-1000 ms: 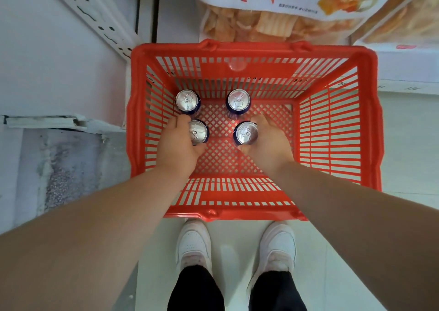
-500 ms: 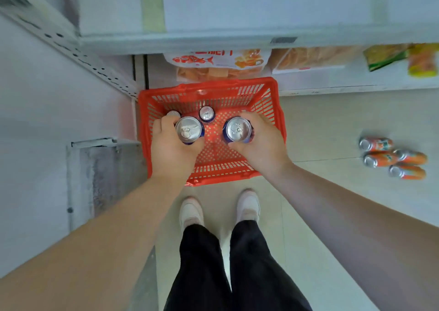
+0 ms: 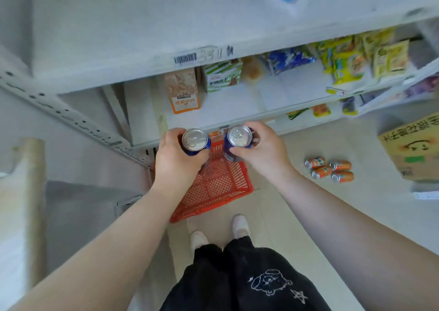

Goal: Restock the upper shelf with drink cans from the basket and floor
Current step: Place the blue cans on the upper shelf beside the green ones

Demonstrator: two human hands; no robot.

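My left hand (image 3: 177,160) grips an upright blue drink can (image 3: 195,140) with a silver top. My right hand (image 3: 262,150) grips a second blue can (image 3: 239,137) the same way. Both cans are lifted well above the red plastic basket (image 3: 215,193) on the floor, in front of the edge of a lower shelf. The wide white upper shelf (image 3: 147,33) fills the top of the view, with a barcode label on its front edge. Several orange cans (image 3: 329,169) lie on the floor to the right. My hands hide most of the basket's inside.
Snack boxes and bags (image 3: 184,92) fill the shelf below the upper one. A cardboard box (image 3: 414,149) sits on the floor at far right. A perforated white shelf upright (image 3: 59,111) runs along the left. My feet (image 3: 219,233) stand just behind the basket.
Both hands have lifted their blue cans out of the basket and upward. The view has risen and tilted up, so the upper shelf and middle shelf goods are now in sight.
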